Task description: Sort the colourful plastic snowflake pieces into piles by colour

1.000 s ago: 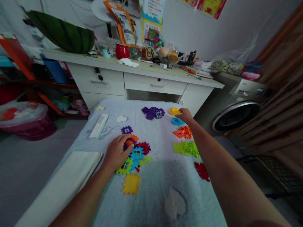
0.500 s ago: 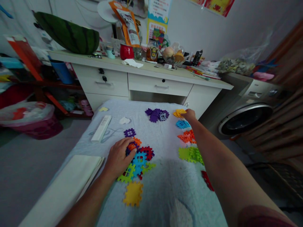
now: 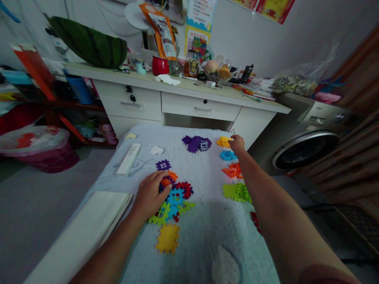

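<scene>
My left hand rests on a mixed pile of notched plastic building tiles, its thumb and fingers curled around an orange tile and a dark purple one. Beside and below it lie red, light blue and green tiles. A solid yellow tile is nearest me, and a purple tile lies just beyond the hand. At the far right, my right hand is by a yellow tile pile, thumb and finger slightly apart with nothing seen between them.
Separate piles of purple, blue, orange and green tiles lie on the cloth-covered table. Red tiles are partly behind my right forearm. A long white box lies left. Behind stands a cluttered desk.
My right hand has shifted slightly back from the yellow pile, its fingertips parting. My left hand stays on the mixed pile. The view has moved a little.
</scene>
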Demonstrator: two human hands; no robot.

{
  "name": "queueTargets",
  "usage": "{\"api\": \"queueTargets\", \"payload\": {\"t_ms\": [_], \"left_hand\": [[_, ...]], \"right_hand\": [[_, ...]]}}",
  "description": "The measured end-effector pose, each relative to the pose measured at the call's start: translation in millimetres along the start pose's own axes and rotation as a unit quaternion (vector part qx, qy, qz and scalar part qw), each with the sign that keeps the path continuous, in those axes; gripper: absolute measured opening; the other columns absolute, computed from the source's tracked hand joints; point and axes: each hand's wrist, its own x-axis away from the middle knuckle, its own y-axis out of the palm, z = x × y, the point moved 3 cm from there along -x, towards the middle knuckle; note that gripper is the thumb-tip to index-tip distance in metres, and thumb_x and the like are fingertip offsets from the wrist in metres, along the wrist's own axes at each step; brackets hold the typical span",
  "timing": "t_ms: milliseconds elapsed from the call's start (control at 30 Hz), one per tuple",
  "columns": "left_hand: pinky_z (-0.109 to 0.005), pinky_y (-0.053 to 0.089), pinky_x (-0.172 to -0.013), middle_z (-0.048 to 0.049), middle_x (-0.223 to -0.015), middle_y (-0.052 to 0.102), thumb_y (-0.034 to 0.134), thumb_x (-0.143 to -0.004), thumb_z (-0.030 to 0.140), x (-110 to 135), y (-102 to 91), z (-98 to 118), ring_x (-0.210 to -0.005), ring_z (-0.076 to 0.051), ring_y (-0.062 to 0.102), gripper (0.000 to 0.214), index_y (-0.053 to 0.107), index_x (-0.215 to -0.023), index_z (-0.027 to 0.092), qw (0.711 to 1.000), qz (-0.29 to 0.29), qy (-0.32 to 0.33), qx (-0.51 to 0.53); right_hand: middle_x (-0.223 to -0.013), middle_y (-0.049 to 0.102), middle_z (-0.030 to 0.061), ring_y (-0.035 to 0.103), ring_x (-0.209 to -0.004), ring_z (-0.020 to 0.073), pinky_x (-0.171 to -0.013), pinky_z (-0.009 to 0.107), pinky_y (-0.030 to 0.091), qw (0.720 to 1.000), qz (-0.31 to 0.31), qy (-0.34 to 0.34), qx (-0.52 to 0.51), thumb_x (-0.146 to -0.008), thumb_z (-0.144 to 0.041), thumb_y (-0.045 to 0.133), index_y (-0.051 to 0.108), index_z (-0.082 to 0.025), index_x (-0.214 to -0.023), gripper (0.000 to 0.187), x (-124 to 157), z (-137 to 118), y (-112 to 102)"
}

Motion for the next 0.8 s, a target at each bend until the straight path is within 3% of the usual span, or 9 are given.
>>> {"api": "queueTargets", "payload": {"t_ms": [133,233,367,533,700,800], "left_hand": [[-0.049,0.043,-0.103,-0.0079,-0.124,0.064,0.052,-0.086,0.039,-0.1,-0.5,1.6,-0.117,-0.028,0.057,0.036,0.062,-0.116,0.022,1.000,0.006,0.000,0.006],[-0.048,0.043,-0.103,-0.0078,-0.121,0.065,0.053,-0.086,0.037,-0.3,-0.7,2.9,-0.115,-0.027,0.058,0.034,0.063,-0.115,0.021,1.000,0.009,0.000,0.019],[-0.046,0.044,-0.102,-0.0064,-0.118,0.067,0.051,-0.088,0.034,-0.9,-1.5,2.9,-0.112,-0.025,0.059,0.029,0.065,-0.110,0.023,0.999,0.023,0.001,0.039],[-0.044,0.047,-0.098,-0.0075,-0.113,0.069,0.046,-0.089,0.028,-1.6,-3.4,3.3,-0.107,-0.023,0.062,0.027,0.065,-0.107,0.021,0.997,0.040,0.000,0.065],[-0.043,0.047,-0.099,-0.0086,-0.113,0.068,0.046,-0.090,0.029,-1.6,-4.1,3.8,-0.107,-0.023,0.062,0.028,0.064,-0.108,0.019,0.997,0.043,-0.013,0.068],[-0.043,0.047,-0.099,-0.0093,-0.114,0.068,0.046,-0.091,0.030,-1.6,-3.9,3.5,-0.108,-0.024,0.061,0.029,0.064,-0.109,0.017,0.997,0.039,-0.016,0.063]], "right_hand": [[-0.106,0.069,0.0099,0.063,-0.097,0.0212,-0.089,0.033,0.050,0.996,-0.013,-0.052,-0.070,-0.074,-0.018,0.058,0.069,-0.013,-0.103,0.031,26.4,-20.7,-9.0],[-0.097,0.070,0.0064,0.063,-0.088,0.0177,-0.082,0.031,0.050,0.980,-0.091,-0.108,-0.139,-0.077,-0.022,0.057,0.068,-0.014,-0.100,0.027,61.4,-45.2,-10.6],[-0.088,0.068,0.0038,0.062,-0.079,0.0146,-0.074,0.027,0.049,0.925,-0.254,-0.219,-0.179,-0.078,-0.022,0.059,0.066,-0.015,-0.100,0.024,128.8,-83.0,-9.4],[-0.096,0.067,0.0060,0.062,-0.084,0.0156,-0.078,0.028,0.048,0.842,-0.407,-0.338,-0.103,-0.078,-0.022,0.067,0.066,-0.014,-0.107,0.030,204.5,-110.4,-7.3],[-0.107,0.063,0.0090,0.058,-0.095,0.0203,-0.084,0.031,0.045,0.800,-0.431,-0.418,0.004,-0.071,-0.023,0.075,0.065,-0.016,-0.112,0.043,235.7,-114.3,-5.1],[-0.104,0.062,0.0089,0.056,-0.098,0.0219,-0.085,0.031,0.043,0.793,-0.420,-0.440,0.034,-0.071,-0.025,0.075,0.066,-0.015,-0.111,0.042,242.0,-113.6,-3.2]]}}
